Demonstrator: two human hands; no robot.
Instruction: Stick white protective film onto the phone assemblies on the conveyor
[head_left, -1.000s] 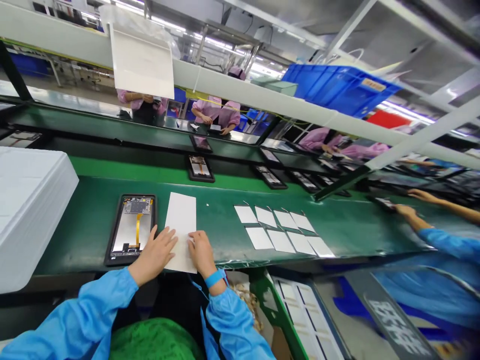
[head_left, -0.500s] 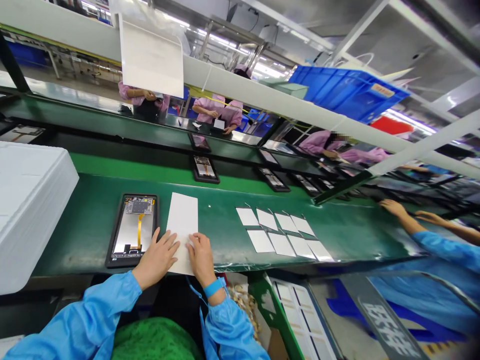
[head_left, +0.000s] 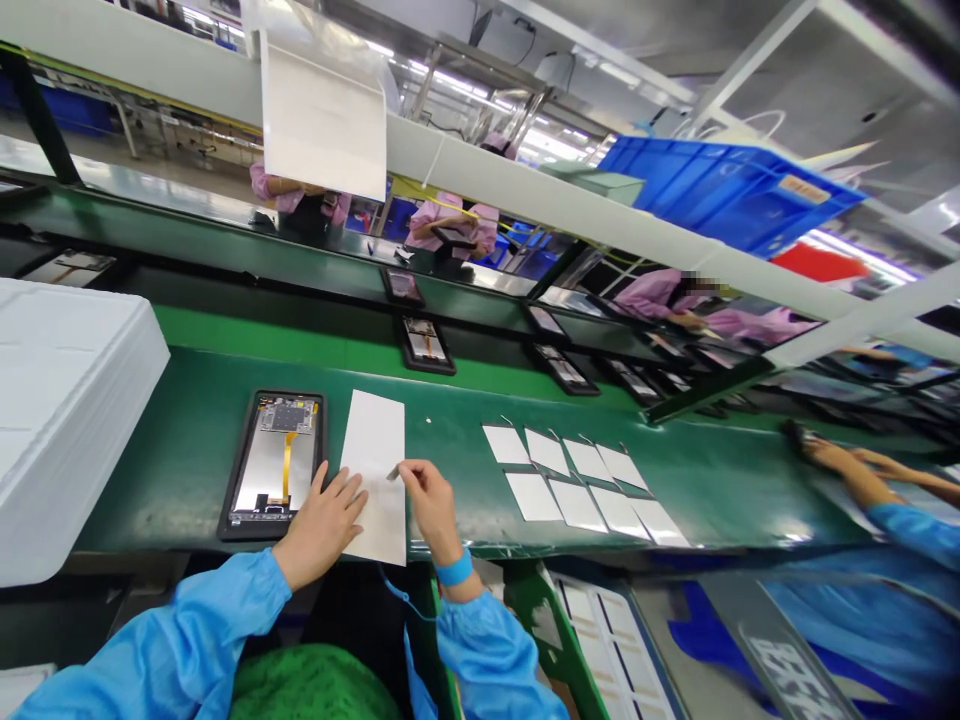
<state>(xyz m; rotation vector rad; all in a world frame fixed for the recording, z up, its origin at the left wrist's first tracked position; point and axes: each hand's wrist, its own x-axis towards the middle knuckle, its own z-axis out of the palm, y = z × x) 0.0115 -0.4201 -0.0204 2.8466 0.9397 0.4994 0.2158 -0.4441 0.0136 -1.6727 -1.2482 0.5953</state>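
My left hand (head_left: pixel 324 522) lies with fingers spread over the left edge of a white sheet (head_left: pixel 377 430) on the green bench. Between the thumb and forefinger of my right hand (head_left: pixel 433 508) is a small thin grey piece (head_left: pixel 394 473), perhaps a strip of tape or a sticker. It is raised over the right part of the sheet, too small to name surely. Left of the sheet is an opened tablet (head_left: pixel 271 470) in a black frame, its circuit board and orange ribbon cable exposed.
Two rows of white rectangular pieces (head_left: pixel 574 503) with small tabs lie to the right. A stack of white trays (head_left: pixel 75 400) stands at the left. Behind the bench runs a green conveyor (head_left: pixel 337 352) with more tablets. A co-worker's hands (head_left: pixel 836 458) work at the far right.
My right hand has risen off the sheet and moved slightly right, with the small grey piece now showing in its pinch. My left hand stays on the sheet. The camera has shifted slightly.
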